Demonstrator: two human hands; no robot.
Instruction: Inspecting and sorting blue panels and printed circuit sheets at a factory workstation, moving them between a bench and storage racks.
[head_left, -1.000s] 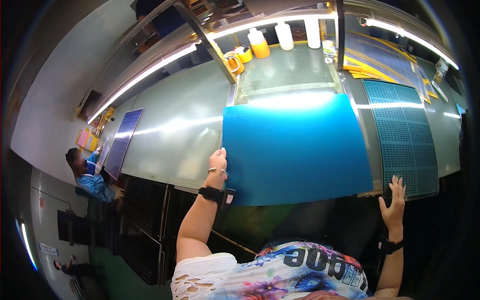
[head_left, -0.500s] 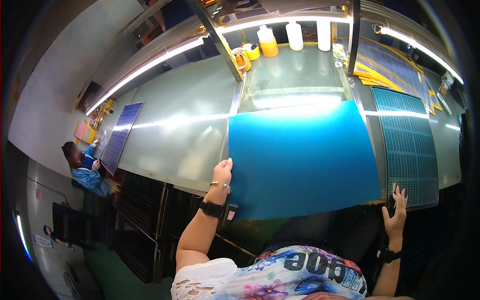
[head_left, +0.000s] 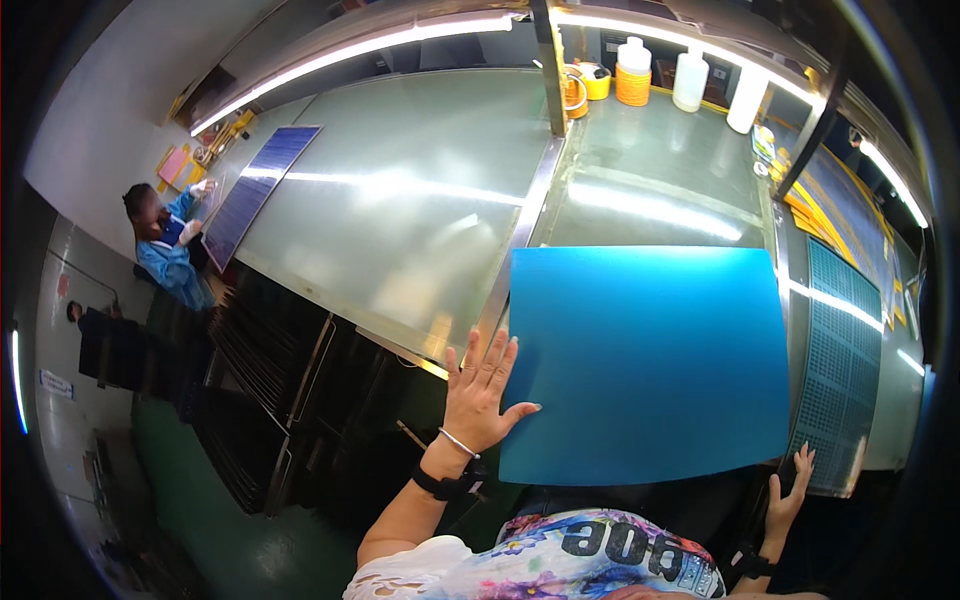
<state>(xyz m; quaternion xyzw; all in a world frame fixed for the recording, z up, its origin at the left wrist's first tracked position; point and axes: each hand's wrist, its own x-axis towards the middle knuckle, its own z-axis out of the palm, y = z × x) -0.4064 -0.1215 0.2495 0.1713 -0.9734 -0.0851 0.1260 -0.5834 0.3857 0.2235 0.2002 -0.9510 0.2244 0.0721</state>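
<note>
A large plain blue sheet (head_left: 650,365) lies on the bench in front of me, its near edge bowing out past the bench's front. At its left edge my left hand (head_left: 478,400) is spread flat, fingers pointing away from me and the thumb reaching over the sheet. My right hand (head_left: 790,492) is near the sheet's near right corner, beside a green panel (head_left: 840,350) with a grid of small marks. Its fingers are stretched out, and it seems to hold nothing. Whether its fingertips touch the green panel I cannot tell.
White bottles (head_left: 690,82) and rolls of orange tape (head_left: 632,88) stand at the back under a lit tube. Yellow-edged clear sheets (head_left: 850,200) lie at the far right. At the far left, a person in blue (head_left: 168,245) works by a dark blue panel (head_left: 262,190).
My left hand has let go of the blue sheet's left edge and spread its fingers, now nearer the front. My view has swung, shifting the bench in the picture. The right hand stays by the green panel.
</note>
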